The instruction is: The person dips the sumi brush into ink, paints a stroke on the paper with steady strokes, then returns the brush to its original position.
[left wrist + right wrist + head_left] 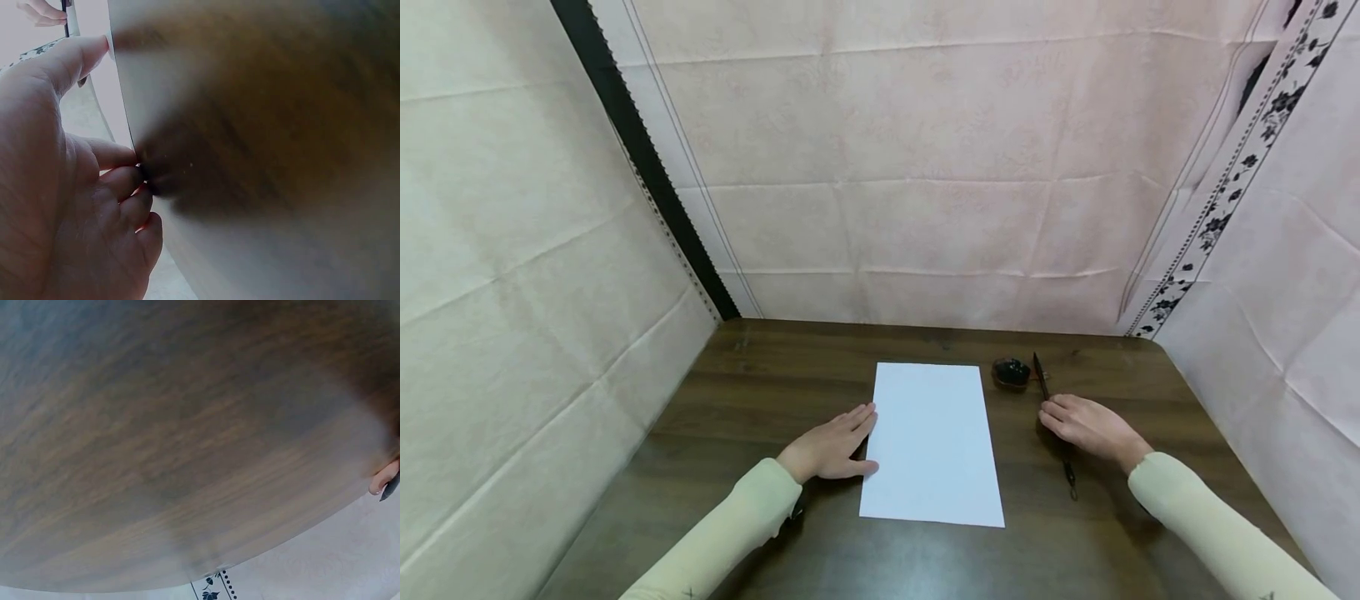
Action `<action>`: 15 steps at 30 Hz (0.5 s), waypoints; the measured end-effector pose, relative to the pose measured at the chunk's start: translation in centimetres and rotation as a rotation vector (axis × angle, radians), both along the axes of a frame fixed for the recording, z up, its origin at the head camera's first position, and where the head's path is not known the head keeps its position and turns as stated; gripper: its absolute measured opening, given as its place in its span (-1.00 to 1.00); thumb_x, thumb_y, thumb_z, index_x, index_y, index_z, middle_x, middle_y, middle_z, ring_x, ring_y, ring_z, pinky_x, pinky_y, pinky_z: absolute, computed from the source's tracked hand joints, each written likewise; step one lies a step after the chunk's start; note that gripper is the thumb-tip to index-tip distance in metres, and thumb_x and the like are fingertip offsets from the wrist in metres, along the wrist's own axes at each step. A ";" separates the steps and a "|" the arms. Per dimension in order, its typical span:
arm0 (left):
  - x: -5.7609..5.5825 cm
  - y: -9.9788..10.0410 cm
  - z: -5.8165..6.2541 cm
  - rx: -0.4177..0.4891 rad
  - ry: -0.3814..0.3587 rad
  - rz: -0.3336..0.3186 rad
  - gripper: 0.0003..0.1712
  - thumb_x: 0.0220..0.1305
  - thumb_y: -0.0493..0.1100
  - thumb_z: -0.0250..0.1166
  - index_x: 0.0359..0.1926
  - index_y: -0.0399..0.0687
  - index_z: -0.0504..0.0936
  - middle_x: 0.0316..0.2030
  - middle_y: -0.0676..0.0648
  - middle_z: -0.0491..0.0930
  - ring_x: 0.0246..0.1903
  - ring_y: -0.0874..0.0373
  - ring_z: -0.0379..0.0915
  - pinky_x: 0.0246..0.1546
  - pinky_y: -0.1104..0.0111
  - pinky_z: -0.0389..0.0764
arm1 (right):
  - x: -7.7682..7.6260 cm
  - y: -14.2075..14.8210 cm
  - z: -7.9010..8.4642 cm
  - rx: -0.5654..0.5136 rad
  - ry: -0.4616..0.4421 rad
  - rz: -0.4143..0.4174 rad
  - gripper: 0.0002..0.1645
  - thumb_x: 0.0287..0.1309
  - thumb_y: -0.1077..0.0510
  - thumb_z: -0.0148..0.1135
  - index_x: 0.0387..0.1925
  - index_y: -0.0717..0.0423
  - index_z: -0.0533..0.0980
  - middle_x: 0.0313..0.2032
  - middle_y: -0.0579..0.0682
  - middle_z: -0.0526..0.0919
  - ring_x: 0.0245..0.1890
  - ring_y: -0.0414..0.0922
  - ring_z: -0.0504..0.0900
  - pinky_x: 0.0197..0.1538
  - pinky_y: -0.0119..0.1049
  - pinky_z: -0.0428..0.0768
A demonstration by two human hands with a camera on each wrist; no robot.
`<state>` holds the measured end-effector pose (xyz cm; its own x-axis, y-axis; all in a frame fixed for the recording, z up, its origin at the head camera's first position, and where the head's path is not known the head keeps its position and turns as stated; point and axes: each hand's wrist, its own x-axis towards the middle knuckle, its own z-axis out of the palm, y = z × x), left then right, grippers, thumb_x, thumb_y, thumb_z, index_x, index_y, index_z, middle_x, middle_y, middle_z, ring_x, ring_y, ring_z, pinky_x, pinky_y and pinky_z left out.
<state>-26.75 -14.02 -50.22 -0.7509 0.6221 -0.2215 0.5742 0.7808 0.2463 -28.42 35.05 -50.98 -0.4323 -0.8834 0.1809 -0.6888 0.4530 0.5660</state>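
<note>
A blank white sheet of paper point(931, 442) lies flat on the brown wooden table. My left hand point(835, 446) rests at its left edge, fingertips and thumb tip on the margin. In the left wrist view the fingers of the left hand point(81, 169) meet the sheet's edge. Right of the paper, my right hand point(1090, 425) grips a dark slim writing brush point(1042, 379) about its middle; the pointed end faces away from me and a small hanging loop shows at the near end. The right wrist view catches only a fingertip point(382, 478) beside the dark point.
A small glossy black rounded object point(1011, 372) stands between the paper's top right corner and the brush. Pale creased cloth point(925, 167) hangs behind the table point(760, 375) and on both sides. A floral-patterned border point(1217, 217) runs down at the right.
</note>
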 end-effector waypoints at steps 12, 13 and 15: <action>-0.1 0.0 -0.1 -0.018 -0.005 0.005 0.06 0.51 0.37 0.10 0.69 -0.18 -0.01 0.72 -0.14 -0.08 0.71 -0.03 -0.14 0.68 0.06 0.12 | -0.8 0.3 -0.1 -0.015 0.109 0.196 -0.57 0.36 0.50 -0.12 -0.12 0.16 0.65 -0.12 0.13 0.80 -0.10 0.03 0.77 0.00 -0.12 0.79; -0.1 0.0 -0.1 -0.021 -0.006 0.005 0.06 0.51 0.37 0.10 0.69 -0.17 -0.01 0.72 -0.13 -0.08 0.71 -0.02 -0.14 0.68 0.07 0.12 | -0.8 0.3 -0.1 -0.015 0.109 0.202 -0.62 0.29 0.49 -0.04 -0.13 0.16 0.65 -0.12 0.13 0.80 -0.10 0.03 0.78 0.00 -0.13 0.79; -0.1 0.0 0.0 -0.026 -0.008 0.008 0.06 0.51 0.38 0.10 0.69 -0.17 -0.02 0.72 -0.12 -0.08 0.71 -0.01 -0.15 0.68 0.07 0.11 | -1.0 0.3 -0.1 -0.014 0.105 0.209 -0.66 0.09 0.43 0.12 -0.13 0.16 0.65 -0.12 0.13 0.81 -0.10 0.02 0.78 0.00 -0.13 0.79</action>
<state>-26.82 -14.02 -50.27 -0.7539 0.6102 -0.2436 0.5663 0.7915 0.2299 -29.37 35.30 -51.04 -0.2183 -0.9487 0.2286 -0.7061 0.3152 0.6341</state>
